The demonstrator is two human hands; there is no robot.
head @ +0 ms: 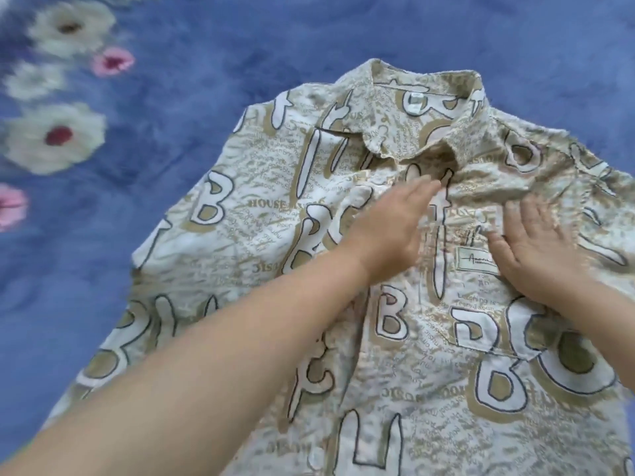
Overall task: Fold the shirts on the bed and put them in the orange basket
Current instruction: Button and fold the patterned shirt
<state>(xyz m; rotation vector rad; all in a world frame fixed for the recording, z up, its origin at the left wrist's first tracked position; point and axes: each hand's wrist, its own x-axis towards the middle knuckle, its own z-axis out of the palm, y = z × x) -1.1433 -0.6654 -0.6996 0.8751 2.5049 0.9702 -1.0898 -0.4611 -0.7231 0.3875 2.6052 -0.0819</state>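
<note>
Shirt [360, 269] lies spread on our blue bed [171, 97], left hand [385, 228] and right hand [543, 249] pressing flat, fingers straight, just below its collar [429, 108].

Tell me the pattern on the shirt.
The shirt is cream with tan script and big outlined white letters, seen in the head view.

Two bare forearms, sleeveless as far as the frame shows. Left hand [385, 231] at 12 o'clock; right hand [546, 249] at 2 o'clock. Seemingly ringless; blurred.
</note>
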